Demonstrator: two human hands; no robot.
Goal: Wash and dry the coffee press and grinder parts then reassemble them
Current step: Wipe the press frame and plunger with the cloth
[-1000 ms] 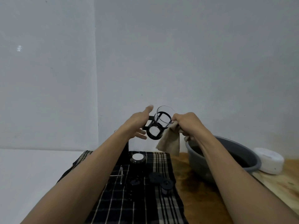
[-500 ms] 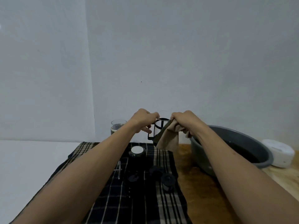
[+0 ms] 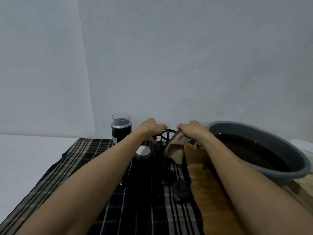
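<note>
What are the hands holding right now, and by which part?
The left hand grips the coffee press at its black frame near the rim. The right hand grips a beige cloth by its upper end, at the rim.

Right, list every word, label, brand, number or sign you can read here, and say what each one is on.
No readable text anywhere in this view.
Dark jar by the wall: a small pale sticker low on its left side, too small and blurred to read.
White object behind the grey basin: no marking visible.
Carafe frame, tan cloth, plaid cloth: no print visible.
</note>
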